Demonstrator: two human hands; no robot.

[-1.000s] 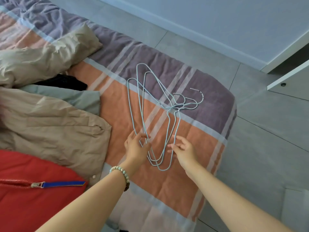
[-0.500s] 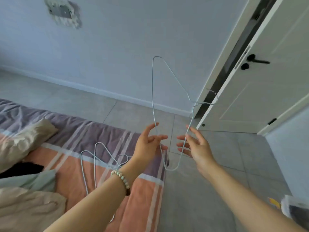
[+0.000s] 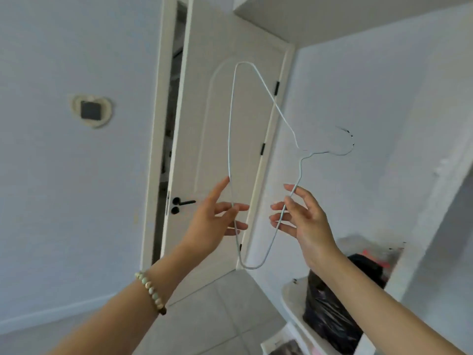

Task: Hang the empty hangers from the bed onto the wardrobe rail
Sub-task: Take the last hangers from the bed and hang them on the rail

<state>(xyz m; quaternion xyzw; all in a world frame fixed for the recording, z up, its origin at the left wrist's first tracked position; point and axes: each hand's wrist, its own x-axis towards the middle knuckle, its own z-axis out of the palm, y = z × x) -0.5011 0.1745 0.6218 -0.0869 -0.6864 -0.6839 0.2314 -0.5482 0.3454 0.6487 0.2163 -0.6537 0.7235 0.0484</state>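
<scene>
A thin pale-blue wire hanger (image 3: pixel 229 139) hangs in the air in front of me, turned on its side with its hook (image 3: pixel 350 148) pointing right. My left hand (image 3: pixel 215 221) pinches the long straight bar between thumb and fingers, the other fingers spread. At the sloping shoulder wire just below the neck twist, my right hand (image 3: pixel 304 219) pinches the hanger with its fingertips. The hanger carries no clothes. Neither the bed nor a wardrobe rail is in view.
A white door (image 3: pixel 230 149) with a black handle (image 3: pixel 183 202) stands ajar straight ahead. A heart-shaped wall plate (image 3: pixel 92 111) is on the left wall. A black plastic bag (image 3: pixel 330 311) sits on a white shelf (image 3: pixel 294 301) at lower right. Grey floor tiles (image 3: pixel 217 308) lie below.
One hanger has been lifted off the pile on the bed and raised with both hands. My view has swung up and right from the bed to the door.
</scene>
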